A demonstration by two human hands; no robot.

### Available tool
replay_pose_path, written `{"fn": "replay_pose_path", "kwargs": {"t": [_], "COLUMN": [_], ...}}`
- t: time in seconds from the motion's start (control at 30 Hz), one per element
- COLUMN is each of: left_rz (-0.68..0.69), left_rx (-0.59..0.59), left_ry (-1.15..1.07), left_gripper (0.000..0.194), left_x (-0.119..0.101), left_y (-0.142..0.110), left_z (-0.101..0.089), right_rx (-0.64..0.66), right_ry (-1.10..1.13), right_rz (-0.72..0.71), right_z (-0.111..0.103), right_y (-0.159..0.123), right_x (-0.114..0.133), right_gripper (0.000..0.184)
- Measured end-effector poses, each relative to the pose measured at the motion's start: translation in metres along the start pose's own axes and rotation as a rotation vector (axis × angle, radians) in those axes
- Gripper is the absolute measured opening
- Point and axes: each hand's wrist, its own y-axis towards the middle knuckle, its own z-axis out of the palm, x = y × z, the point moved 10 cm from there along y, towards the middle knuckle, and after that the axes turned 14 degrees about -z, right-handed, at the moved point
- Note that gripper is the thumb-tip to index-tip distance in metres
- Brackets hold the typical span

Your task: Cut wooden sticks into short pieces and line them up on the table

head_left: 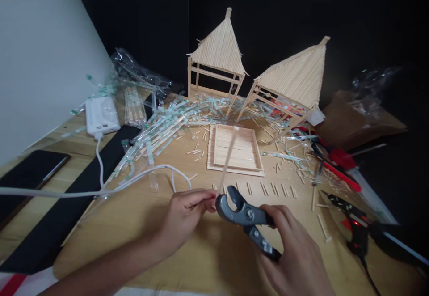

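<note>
My left hand [192, 215] is closed in a pinch on the near end of a thin wooden stick [227, 162]. The stick slants up and away over a framed panel of sticks [237, 150]. My right hand [295, 251] grips the handles of dark grey hand cutters [246, 213]. Their curved jaws stand apart, close by my left fingertips and the stick's near end. Whether the blade touches the stick I cannot tell. Just past the cutters, short cut stick pieces [263, 188] lie in a row on the wooden table [140, 242].
Two roofed stick models [217, 48] [295, 74] stand at the back. Loose sticks and plastic wrappers [174, 117] spread around them. A glue gun [357, 224] with a red light lies at right. At left are a white power bank [101, 115], its cable [134, 182] and a phone [31, 171].
</note>
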Motion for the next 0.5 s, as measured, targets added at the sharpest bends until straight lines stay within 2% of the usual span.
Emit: {"fn": "replay_pose_path", "kwargs": {"t": [0.13,0.23,0.33,0.5], "left_rz": [0.089,0.127,0.134,0.101], "left_rx": [-0.033,0.011,0.05,0.076], "left_ry": [0.09,0.236,0.341,0.381], "left_gripper": [0.019,0.024,0.027,0.024], "left_x": [-0.003,-0.004,-0.002,0.002], "left_y": [-0.005,-0.01,-0.014,-0.013], "left_z": [-0.002,0.004,0.01,0.013], "right_rx": [-0.02,-0.02,-0.018,-0.032], "right_ry": [-0.099,-0.136,-0.149,-0.146], "right_rz": [0.009,-0.01,0.012,0.03], "right_z": [0.009,0.013,0.016,0.015], "right_y": [-0.002,-0.001,-0.001,-0.002], "right_x": [0.004,0.01,0.011,0.016], "right_gripper": [0.045,0.046,0.047,0.043]}}
